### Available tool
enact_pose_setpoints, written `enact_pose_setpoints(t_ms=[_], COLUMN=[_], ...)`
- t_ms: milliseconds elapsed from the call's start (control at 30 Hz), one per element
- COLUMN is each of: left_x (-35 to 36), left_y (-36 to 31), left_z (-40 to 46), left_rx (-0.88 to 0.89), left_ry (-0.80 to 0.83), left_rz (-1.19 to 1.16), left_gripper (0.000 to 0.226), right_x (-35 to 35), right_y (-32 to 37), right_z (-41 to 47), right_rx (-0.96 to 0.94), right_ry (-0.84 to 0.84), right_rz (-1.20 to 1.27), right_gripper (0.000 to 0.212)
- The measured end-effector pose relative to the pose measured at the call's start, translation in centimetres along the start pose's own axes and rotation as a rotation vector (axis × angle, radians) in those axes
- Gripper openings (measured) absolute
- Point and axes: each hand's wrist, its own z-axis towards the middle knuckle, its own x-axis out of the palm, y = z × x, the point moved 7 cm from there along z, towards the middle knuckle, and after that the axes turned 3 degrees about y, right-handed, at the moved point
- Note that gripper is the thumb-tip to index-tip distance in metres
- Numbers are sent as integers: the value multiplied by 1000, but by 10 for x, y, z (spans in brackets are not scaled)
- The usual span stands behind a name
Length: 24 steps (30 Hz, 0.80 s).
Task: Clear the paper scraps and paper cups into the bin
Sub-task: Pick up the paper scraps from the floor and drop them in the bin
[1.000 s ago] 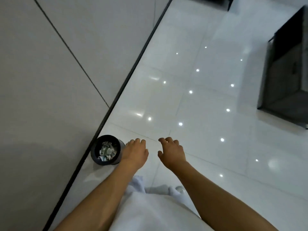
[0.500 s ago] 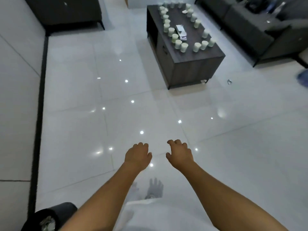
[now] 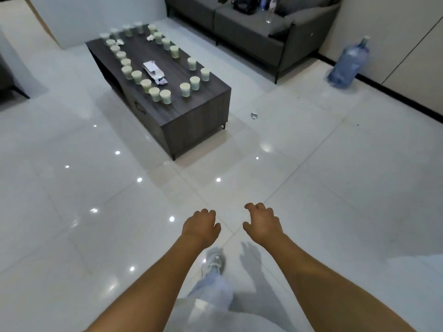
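Several pale paper cups (image 3: 154, 94) stand in rows along both long sides of a dark wooden coffee table (image 3: 191, 118) ahead and to the left. White paper scraps (image 3: 153, 70) lie between the rows, and another scrap (image 3: 151, 37) sits at the far end. A small crumpled scrap (image 3: 254, 115) lies on the floor right of the table. My left hand (image 3: 200, 225) and my right hand (image 3: 262, 222) hang in front of me over the white tiles, both empty with fingers loosely curled and apart. The bin is out of view.
A grey sofa (image 3: 251, 32) stands behind the table with bottles and a dark bag on it. A blue water jug (image 3: 347, 64) leans against the right wall. A dark cabinet (image 3: 9, 80) is at the left edge. My foot (image 3: 213, 264) is below my hands.
The view has swung right, away from the wall and the bin, which has left the frame. The table now lies ahead to the left, closer, with the sofa and water jug in view. My hands stay empty.
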Motion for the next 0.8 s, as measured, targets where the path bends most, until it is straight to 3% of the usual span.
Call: enact_pose_setpoints(t_ms=[300,800], left_x=[-115,-241], left_y=[-53,-232], left_z=[173,474], left_rx=[49,31], left_ry=[24,49], left_rz=[72,43], left_gripper=[42,40], right_x=[-119,-320], right_y=[-43,-226], right_z=[147,414], right_rx=[45,80], right_ry=[-68,-23], right_rz=[85,49], right_gripper=[53,52])
